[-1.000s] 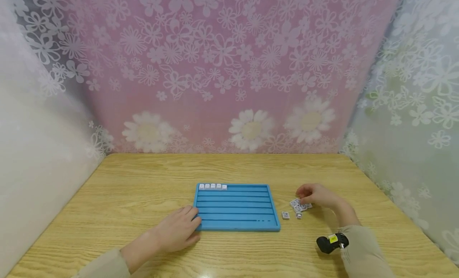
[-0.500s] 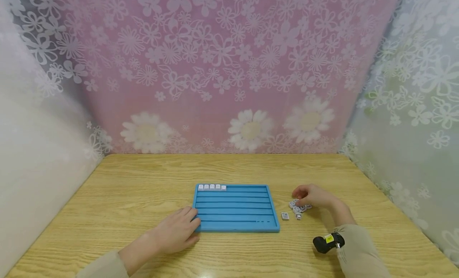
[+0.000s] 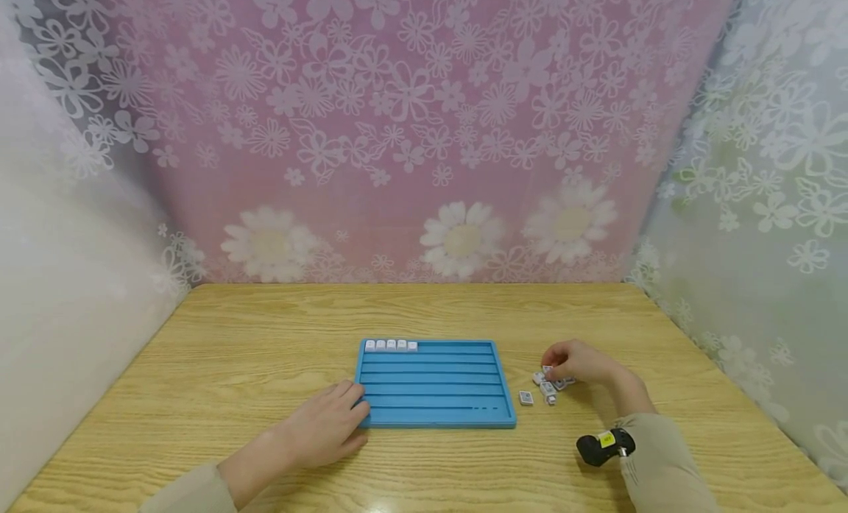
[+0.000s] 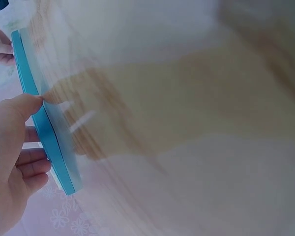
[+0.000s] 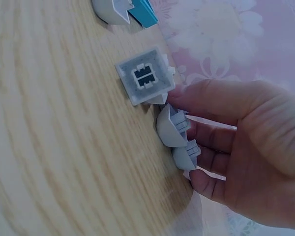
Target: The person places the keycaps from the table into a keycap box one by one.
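My left hand [image 3: 327,425] rests at the left rim of a blue ridged tray [image 3: 430,390], fingertips on the edge and thumb near the front corner. In the left wrist view the thumb [image 4: 27,104] lies against the tray's side [image 4: 56,152]. On the table right of the tray, my right hand [image 3: 583,362] reaches into a small pile of white keycaps [image 3: 547,388], with thumb and forefinger at a keycap [image 3: 547,369]. In the right wrist view an upside-down keycap [image 5: 145,76] shows its hollow underside, partly hiding the one at the thumb tip [image 5: 179,96].
Several white keycaps [image 3: 391,346] stand in a row at the left of the tray's back groove. One loose keycap [image 3: 526,398] lies between tray and pile. A black wrist camera [image 3: 604,447] sits at the right sleeve. Floral curtains surround the wooden table [image 3: 265,336].
My right hand has shifted slightly left over the pile. Under its fingers some keycaps have turned and spread a little towards me. My left hand has stayed at the tray.
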`<state>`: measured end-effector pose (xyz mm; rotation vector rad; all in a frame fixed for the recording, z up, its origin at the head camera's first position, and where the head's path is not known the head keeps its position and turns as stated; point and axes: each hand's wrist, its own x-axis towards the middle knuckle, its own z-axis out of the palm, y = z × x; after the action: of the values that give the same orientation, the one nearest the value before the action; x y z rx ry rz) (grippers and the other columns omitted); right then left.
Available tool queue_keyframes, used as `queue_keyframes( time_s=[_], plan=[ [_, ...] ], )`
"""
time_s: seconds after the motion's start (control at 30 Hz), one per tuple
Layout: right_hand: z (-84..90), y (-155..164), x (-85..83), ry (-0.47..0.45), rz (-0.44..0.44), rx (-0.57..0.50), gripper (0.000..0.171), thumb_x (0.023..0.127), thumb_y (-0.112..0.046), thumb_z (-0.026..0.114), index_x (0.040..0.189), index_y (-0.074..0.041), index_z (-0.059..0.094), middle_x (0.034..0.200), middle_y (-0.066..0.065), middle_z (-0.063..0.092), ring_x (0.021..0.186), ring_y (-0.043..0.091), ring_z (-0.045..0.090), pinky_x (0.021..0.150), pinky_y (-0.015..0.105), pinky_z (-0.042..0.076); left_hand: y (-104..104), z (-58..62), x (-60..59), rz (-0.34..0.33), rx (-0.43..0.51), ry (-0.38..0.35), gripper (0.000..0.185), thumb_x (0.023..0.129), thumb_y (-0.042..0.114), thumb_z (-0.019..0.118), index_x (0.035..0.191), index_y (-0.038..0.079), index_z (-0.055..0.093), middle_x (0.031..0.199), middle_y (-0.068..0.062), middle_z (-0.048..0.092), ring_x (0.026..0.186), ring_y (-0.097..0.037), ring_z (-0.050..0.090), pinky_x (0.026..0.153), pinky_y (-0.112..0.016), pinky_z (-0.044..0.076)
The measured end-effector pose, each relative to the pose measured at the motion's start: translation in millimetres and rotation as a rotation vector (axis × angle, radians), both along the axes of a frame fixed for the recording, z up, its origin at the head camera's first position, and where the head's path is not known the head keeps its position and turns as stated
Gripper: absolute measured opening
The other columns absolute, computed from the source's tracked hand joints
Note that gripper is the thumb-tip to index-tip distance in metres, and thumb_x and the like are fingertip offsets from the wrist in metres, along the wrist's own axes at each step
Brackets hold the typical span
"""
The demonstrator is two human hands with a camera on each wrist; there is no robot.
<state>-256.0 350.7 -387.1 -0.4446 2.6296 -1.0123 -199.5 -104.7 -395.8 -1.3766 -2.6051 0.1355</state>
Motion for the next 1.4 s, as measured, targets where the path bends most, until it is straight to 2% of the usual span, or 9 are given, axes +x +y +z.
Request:
queue_keyframes(
  time_s=[0.3, 0.5, 0.73, 1.03, 1.17, 1.4],
  plan=[
    [0.2, 1.7, 2.5, 0.030, -0.014, -0.075, 0.024, 0.086, -0.014, 0.064, 0.103, 0.003, 0.060, 0.092, 0.007, 0.062, 0.080, 0.018, 0.054, 0.070, 0.033, 0.046, -0.4, -1.2, 0.2, -0.002, 0.006, 0.002, 0.032, 0.090, 0.038, 0.057, 0.101, 0.008, 0.058, 0.108, -0.008, 0.051, 0.100, -0.021, 0.048, 0.089, -0.036, 0.044],
    [-1.0, 2.9, 0.5, 0.070, -0.058, -0.083, 0.028, 0.088, -0.016, 0.063, 0.107, 0.003, 0.059, 0.098, 0.009, 0.060, 0.089, 0.020, 0.055, 0.074, 0.035, 0.047, 0.0, -0.2, 0.1, -0.009, 0.005, 0.006, 0.030, 0.090, 0.037, 0.058, 0.099, 0.008, 0.057, 0.107, -0.007, 0.051, 0.099, -0.021, 0.048, 0.089, -0.036, 0.044],
    [1.5, -1.9, -0.9, 0.077, -0.099, -0.082, 0.030, 0.088, -0.019, 0.064, 0.107, 0.003, 0.059, 0.096, 0.008, 0.059, 0.087, 0.021, 0.053, 0.073, 0.034, 0.047, 0.4, 0.7, 0.1, -0.008, 0.010, 0.000, 0.030, 0.089, 0.036, 0.058, 0.099, 0.008, 0.058, 0.107, -0.007, 0.051, 0.098, -0.021, 0.048, 0.089, -0.036, 0.044],
    [5.8, -16.8, 1.0, 0.063, -0.098, -0.104, 0.036, 0.086, -0.023, 0.066, 0.113, 0.000, 0.058, 0.101, 0.009, 0.059, 0.089, 0.023, 0.053, 0.072, 0.035, 0.048, 0.2, 1.2, 0.8, -0.012, 0.010, 0.005, 0.030, 0.089, 0.037, 0.059, 0.099, 0.008, 0.058, 0.107, -0.007, 0.051, 0.098, -0.021, 0.048, 0.089, -0.035, 0.044],
    [6.7, -23.0, 1.5, 0.082, -0.083, -0.124, 0.039, 0.086, -0.026, 0.066, 0.115, -0.001, 0.058, 0.105, 0.009, 0.059, 0.094, 0.024, 0.054, 0.076, 0.036, 0.048, 0.2, 2.2, 1.2, -0.012, 0.012, 0.007, 0.030, 0.089, 0.036, 0.059, 0.098, 0.008, 0.058, 0.107, -0.008, 0.051, 0.098, -0.021, 0.048, 0.088, -0.035, 0.044],
    [8.5, -33.9, 1.2, 0.079, -0.013, -0.195, 0.045, 0.093, -0.030, 0.056, 0.126, 0.000, 0.053, 0.119, 0.018, 0.056, 0.105, 0.029, 0.054, 0.082, 0.039, 0.048, -0.1, 2.0, 1.0, -0.015, 0.002, 0.012, 0.031, 0.089, 0.037, 0.058, 0.099, 0.008, 0.058, 0.106, -0.007, 0.051, 0.098, -0.021, 0.048, 0.089, -0.035, 0.044]
  ],
)
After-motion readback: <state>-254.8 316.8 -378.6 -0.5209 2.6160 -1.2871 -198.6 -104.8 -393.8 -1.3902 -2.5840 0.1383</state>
